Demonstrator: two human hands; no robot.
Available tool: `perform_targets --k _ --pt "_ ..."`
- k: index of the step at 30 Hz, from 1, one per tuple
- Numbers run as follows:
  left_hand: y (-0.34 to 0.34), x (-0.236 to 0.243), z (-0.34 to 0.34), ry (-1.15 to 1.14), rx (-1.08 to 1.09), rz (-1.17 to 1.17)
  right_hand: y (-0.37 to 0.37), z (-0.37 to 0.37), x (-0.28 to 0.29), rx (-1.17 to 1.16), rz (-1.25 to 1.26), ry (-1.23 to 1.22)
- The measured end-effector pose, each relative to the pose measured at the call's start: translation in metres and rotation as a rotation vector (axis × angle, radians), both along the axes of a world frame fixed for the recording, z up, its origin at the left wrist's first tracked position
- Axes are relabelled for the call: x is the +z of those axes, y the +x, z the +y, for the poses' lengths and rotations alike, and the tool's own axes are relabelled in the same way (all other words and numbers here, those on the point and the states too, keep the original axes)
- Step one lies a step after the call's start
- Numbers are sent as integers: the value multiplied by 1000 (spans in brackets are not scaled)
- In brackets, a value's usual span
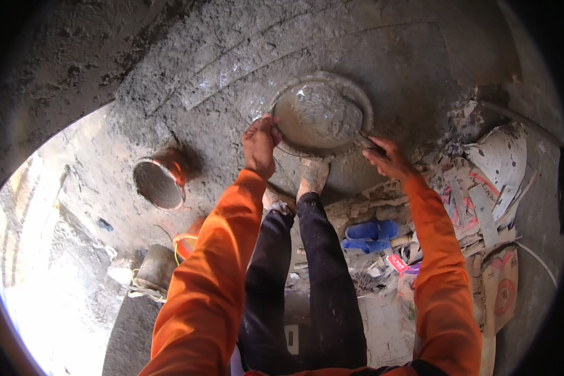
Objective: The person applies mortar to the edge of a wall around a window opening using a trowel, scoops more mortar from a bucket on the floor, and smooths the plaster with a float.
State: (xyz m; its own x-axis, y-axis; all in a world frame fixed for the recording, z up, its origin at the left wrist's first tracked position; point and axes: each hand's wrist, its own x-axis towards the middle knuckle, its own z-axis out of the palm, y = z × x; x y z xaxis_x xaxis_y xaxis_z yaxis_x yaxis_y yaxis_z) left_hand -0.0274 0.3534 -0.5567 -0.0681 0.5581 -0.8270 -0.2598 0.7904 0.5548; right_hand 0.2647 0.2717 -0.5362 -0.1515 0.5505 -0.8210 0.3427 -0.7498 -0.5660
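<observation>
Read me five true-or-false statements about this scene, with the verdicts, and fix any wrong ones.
1. The left hand is at the rim of the basin. True.
2. The right hand is empty. False: the right hand holds a dark handle.
3. Wet grey mix lies in the basin. True.
4. The sleeves are green. False: the sleeves are orange.
5. Blue slippers lie to the right of the legs. True.

Looks steeply down from the wearer's head, facing forward over the orange sleeves (210, 269) to the round basin (366, 108) (through a wide fisheye, dark around the rim). Sits closest to the sleeves at the lower edge, farther from the basin. Sees the dark trouser legs (323, 269) from above, below centre.
</observation>
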Motion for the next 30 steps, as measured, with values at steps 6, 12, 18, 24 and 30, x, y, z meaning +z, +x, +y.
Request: perform_targets --k 6,12,18,24,30 --pt "-10 -30 -6 23 -4 225 -20 -30 7 303 -437 656" --pt "-16 -50 -8 -45 -114 274 -26 -16 17 461 -753 607" --pt "-16 -53 2 -172 -29 -66 -42 -4 13 416 -845 243" --pt "-13 -46 9 -45 -86 -41 -55 -24 -4 221 -819 352" --pt "-5 -46 4 3 -121 -10 -31 -42 -54 -128 -377 275"
